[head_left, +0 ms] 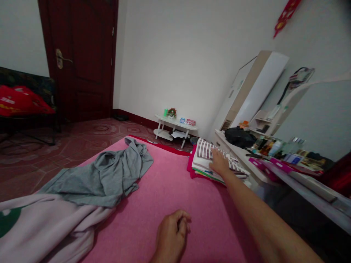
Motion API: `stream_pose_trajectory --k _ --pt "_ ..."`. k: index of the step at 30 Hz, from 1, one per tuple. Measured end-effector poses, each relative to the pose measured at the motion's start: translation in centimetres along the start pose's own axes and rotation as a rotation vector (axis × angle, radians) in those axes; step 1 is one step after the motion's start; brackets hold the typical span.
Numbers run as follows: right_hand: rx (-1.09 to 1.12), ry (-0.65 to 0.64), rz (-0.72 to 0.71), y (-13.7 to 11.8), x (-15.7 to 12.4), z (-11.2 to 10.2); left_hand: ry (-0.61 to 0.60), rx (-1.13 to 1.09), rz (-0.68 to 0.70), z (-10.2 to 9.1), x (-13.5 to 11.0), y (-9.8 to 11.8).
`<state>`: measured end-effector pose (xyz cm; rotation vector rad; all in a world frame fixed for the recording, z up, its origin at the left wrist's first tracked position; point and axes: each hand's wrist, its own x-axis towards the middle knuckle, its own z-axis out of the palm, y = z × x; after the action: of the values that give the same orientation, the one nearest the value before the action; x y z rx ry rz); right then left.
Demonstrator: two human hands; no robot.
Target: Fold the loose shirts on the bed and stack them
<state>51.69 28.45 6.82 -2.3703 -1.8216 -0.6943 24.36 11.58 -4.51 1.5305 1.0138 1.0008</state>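
Note:
My right hand [220, 163] reaches out to a stack of folded clothes, its fingers stretched flat on top. Uppermost is a striped white-and-dark garment [205, 149]; white, green and yellow folded edges [201, 168] show below it, with bright pink cloth [191, 165] at the side. Low in the middle, my left hand [173, 233] hovers over or rests on the pink bedspread [175, 186], loosely curled with a gap at the thumb and nothing in it. Left of it lie a crumpled grey garment [101, 179] and a pale pink one [60, 223] with a green patch.
Along the right stands a white dressing table [234, 149] with a black bag [240, 137], bottles and pink boxes. A small white table [175, 123] is by the far wall. At left are a dark red door [82, 54] and a chair holding a red bag [23, 100].

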Motion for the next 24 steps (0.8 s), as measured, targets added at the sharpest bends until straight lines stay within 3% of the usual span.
stream_pose_trajectory --k 4,10,16,18,20,24 --pt "0.049 0.085 0.024 -2.2 1.2 -0.4 -0.006 0.021 0.0 0.0 0.0 0.1" --pt "0.124 0.12 0.002 -1.1 2.5 -1.7 -0.002 0.035 -0.007 -0.1 0.0 0.2" --pt "0.073 0.086 -0.34 -0.7 -3.1 -0.1 -0.008 0.062 -0.011 -0.2 -0.1 0.6" --pt "-0.005 0.148 -0.264 -0.2 -5.7 0.9 -0.012 0.075 -0.005 -0.3 -0.1 0.6" --pt "-0.068 0.191 -0.06 0.9 -7.8 1.8 -0.014 0.091 0.005 -0.3 -0.2 0.7" --pt "-0.042 0.141 0.29 4.3 -9.3 3.0 -0.019 0.105 0.018 -0.3 -0.2 0.7"
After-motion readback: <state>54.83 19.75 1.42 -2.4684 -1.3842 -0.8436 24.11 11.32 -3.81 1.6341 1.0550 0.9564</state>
